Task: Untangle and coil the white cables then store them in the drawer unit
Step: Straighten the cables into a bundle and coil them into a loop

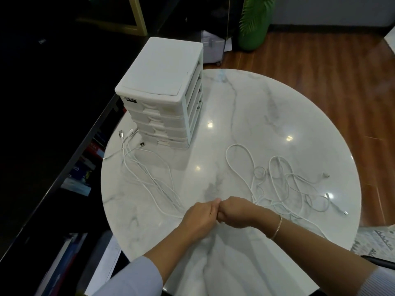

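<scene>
My left hand and right hand meet knuckle to knuckle near the front of the round marble table. Fingers on both are curled tight. White cables run right up to the fists from both sides, so I judge both are pinching cable where they meet, but the strand between the fingers is hidden.

Key relation: the straightened cable bundle runs from my left hand away and to the left, its long axis diagonal, ending in plugs beside the base of the drawer unit. The tangled cable loops lie to the right of my right hand, spread loose on the table, with loose ends farther right. So the left hand is nearer the sorted run and the right hand nearer the knot.

The drawer unit stands at the far left of the table, well apart from both hands. Drawers look closed; hard to tell from this angle.

Judgement: untangling is underway, nothing coiled, nothing stored. The next pull likely draws slack from the right-side tangle through the fists toward the left.
</scene>
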`<state>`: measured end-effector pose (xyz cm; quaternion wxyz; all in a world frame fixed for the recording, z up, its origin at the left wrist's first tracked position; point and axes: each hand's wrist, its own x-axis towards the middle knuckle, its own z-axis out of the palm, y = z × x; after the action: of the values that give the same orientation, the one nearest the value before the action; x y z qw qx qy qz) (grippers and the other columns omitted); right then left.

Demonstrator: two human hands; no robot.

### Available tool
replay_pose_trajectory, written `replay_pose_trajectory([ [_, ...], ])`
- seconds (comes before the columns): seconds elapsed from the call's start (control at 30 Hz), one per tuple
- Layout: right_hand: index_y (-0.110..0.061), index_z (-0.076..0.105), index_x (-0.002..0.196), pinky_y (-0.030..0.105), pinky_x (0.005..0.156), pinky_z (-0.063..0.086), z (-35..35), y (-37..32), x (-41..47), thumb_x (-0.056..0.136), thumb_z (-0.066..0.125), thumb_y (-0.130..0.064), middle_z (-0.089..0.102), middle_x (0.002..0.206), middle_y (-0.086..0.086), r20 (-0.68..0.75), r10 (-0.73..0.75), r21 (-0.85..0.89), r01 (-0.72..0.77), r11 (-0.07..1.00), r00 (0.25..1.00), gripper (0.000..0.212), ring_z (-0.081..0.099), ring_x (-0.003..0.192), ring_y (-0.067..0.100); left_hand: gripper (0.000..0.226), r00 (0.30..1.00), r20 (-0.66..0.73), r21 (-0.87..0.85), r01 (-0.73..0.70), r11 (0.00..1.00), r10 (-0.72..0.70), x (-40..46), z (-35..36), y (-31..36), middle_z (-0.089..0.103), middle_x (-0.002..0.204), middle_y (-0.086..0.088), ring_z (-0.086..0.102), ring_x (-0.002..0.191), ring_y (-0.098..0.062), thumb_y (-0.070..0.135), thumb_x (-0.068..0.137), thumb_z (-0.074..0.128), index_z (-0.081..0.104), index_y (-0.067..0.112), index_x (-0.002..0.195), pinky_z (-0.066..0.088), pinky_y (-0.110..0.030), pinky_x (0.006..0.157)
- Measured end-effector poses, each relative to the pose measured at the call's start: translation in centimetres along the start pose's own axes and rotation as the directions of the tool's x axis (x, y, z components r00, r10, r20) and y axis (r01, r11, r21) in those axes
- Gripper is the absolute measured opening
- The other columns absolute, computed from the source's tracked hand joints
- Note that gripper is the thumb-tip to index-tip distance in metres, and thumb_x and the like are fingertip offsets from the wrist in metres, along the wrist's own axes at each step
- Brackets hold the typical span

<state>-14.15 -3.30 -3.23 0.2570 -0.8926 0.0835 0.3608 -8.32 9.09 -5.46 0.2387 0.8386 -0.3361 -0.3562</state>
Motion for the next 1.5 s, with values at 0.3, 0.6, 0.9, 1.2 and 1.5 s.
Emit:
replay_pose_trajectory([
  [0.3, -0.010, 0.065, 0.103, 0.026, 0.085, 0.035, -1.6, 1.8, -0.6, 0.101, 0.035, -0.029, 0.063, 0.113, 0.008, -0.002, -0.018, 0.132, 0.018, 0.991, 1.000, 0.035, 0.054, 0.102, 0.022, 0.038, 0.990, 0.019, 0.164, -0.144, 0.976, 0.143, -0.5, -0.6, -1.6, 0.064, 0.093, -0.006, 0.056, 0.086, -0.024, 0.038, 0.102, 0.026, 0.055, 0.014, 0.099, 0.034, -0.028, 0.073],
  [0.6, -0.024, 0.040, 0.072, 0.031, 0.072, 0.034, 0.4, 0.8, -1.1, 0.101, 0.036, -0.032, 0.054, 0.079, 0.004, 0.056, -0.061, -0.007, 0.062, 0.998, 0.997, 0.030, 0.045, 0.080, 0.021, 0.035, 0.993, 0.058, 0.114, -0.108, 0.988, 0.102, 0.3, -1.1, -3.8, 0.063, 0.087, -0.011, 0.056, 0.084, -0.027, 0.032, 0.102, 0.033, 0.053, 0.012, 0.081, 0.033, -0.030, 0.071],
  [0.9, -0.014, 0.066, 0.098, 0.028, 0.083, 0.037, -0.6, 2.6, -0.7, 0.099, 0.041, -0.033, 0.065, 0.105, 0.007, -0.064, -0.019, 0.066, 0.024, 0.998, 0.998, 0.031, 0.056, 0.098, 0.022, 0.039, 0.974, 0.073, 0.139, -0.223, 0.965, 0.215, 0.0, -1.1, -3.0, 0.063, 0.087, -0.011, 0.054, 0.080, -0.025, 0.034, 0.102, 0.031, 0.057, 0.008, 0.089, 0.028, -0.026, 0.065],
  [1.2, -0.029, 0.046, 0.062, 0.025, 0.075, 0.035, -0.6, 2.6, -0.6, 0.101, 0.035, -0.037, 0.048, 0.071, -0.008, -0.033, 0.029, 0.178, -0.023, 0.984, 0.999, 0.041, 0.047, 0.078, 0.014, 0.026, 0.965, 0.115, 0.233, -0.258, 0.938, 0.237, 0.9, -2.7, -5.3, 0.043, 0.071, 0.009, 0.047, 0.075, -0.021, 0.022, 0.100, 0.039, 0.041, 0.029, 0.075, 0.023, -0.028, 0.069],
  [1.5, -0.019, 0.049, 0.063, 0.022, 0.068, 0.033, 0.5, 2.9, -0.5, 0.100, 0.038, -0.037, 0.048, 0.067, -0.006, -0.066, 0.062, 0.308, -0.039, 0.951, 0.996, 0.042, 0.047, 0.073, 0.013, 0.037, 0.986, 0.066, 0.016, -0.155, 0.988, 0.153, 1.3, -3.1, -5.8, 0.068, 0.088, 0.000, 0.059, 0.084, -0.015, 0.038, 0.090, 0.041, 0.068, 0.013, 0.089, 0.034, -0.023, 0.073],
])
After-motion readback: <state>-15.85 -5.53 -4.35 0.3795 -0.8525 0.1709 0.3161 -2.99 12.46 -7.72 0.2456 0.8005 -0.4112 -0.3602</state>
